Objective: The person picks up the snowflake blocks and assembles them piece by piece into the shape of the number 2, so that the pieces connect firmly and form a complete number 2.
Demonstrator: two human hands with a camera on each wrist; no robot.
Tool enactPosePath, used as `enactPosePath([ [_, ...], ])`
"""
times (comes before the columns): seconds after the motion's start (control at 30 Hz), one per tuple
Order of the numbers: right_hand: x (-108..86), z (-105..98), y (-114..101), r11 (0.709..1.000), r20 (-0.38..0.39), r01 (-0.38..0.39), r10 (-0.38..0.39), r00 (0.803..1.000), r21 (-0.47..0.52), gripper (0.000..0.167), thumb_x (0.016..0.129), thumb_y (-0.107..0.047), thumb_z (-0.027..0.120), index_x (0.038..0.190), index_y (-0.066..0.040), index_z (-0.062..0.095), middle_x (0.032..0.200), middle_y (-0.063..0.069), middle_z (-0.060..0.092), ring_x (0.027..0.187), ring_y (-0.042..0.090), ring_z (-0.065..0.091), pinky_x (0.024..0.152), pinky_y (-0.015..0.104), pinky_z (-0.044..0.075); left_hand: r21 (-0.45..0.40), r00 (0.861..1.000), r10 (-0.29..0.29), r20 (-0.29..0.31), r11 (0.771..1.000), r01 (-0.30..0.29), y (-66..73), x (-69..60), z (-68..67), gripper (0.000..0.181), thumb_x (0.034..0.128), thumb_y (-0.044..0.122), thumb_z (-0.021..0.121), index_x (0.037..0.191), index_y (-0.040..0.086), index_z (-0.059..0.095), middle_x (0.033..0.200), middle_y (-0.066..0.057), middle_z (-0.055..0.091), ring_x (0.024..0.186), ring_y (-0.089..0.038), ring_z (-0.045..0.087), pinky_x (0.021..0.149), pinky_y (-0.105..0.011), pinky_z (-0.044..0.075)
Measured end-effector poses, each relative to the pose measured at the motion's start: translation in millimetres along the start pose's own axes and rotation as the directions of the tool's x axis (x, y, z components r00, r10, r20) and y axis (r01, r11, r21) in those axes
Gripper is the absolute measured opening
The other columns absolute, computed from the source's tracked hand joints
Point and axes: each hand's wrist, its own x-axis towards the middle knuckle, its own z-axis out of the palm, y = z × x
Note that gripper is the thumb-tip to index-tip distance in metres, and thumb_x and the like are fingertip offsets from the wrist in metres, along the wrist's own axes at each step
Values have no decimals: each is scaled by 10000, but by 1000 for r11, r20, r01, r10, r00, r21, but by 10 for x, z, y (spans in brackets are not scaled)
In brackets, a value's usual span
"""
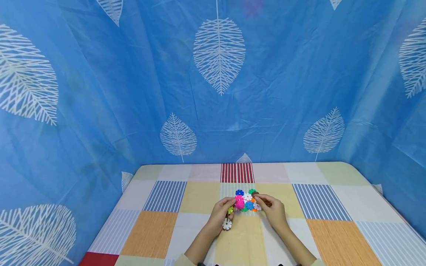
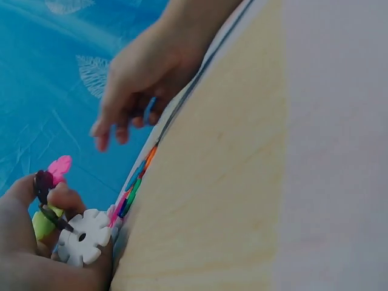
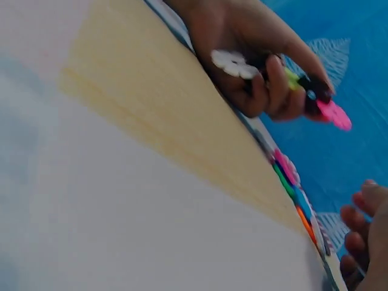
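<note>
Left of a heap of notched plastic snowflake discs, a person's left hand, fingers curled, grips a linked chain of pink, dark brown, lime and white discs. Above the heap's right side, the right hand hovers, fingers loosely bent, visibly holding nothing.

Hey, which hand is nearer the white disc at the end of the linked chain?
Left. The white disc hangs from the chain in the left hand, right beside it; the right hand is farther off, at the right side of the disc pile.
</note>
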Motion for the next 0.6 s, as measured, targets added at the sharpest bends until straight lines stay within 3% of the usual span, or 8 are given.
enactPosePath([
  [0.17, 33, -116, 125, 981, 37, 62, -56, 998, -183, 185, 757, -151, 762, 913, -57, 730, 749, -34, 593, 634, 65, 486, 521, 206, 429, -49, 1000, -1, -25, 999, 0, 12, 15, -7, 154, 901, 181, 582, 915, 27, 587, 676, -13, 508, 438, -12, 365, 384, -112, 323],
  [0.37, 45, -150, 164, 964, 146, 81, -45, 988, -251, 226, 693, -172, 807, 885, -84, 727, 810, -40, 572, 702, 93, 468, 580, 242, 422, -44, 999, -7, -38, 999, 6, 30, 21, 1, 142, 899, 171, 580, 900, 28, 583, 680, -23, 500, 432, -14, 345, 376, -113, 304],
  [0.5, 39, -140, 134, 977, 124, 32, -6, 992, -210, 185, 698, -139, 803, 844, -104, 696, 716, -48, 551, 641, 75, 474, 552, 222, 424, -31, 999, -9, -45, 999, 8, 28, 14, 7, 139, 894, 166, 584, 890, 27, 579, 665, -29, 495, 418, -13, 332, 370, -113, 294],
  [0.6, 26, -123, 92, 998, 113, -45, 51, 992, -50, 151, 738, -123, 774, 827, -78, 661, 655, -4, 570, 572, 75, 509, 499, 215, 451, -22, 999, -14, -48, 1000, 13, 24, 3, 14, 142, 890, 161, 588, 889, 20, 577, 646, -32, 491, 403, -19, 327, 358, -117, 290],
])
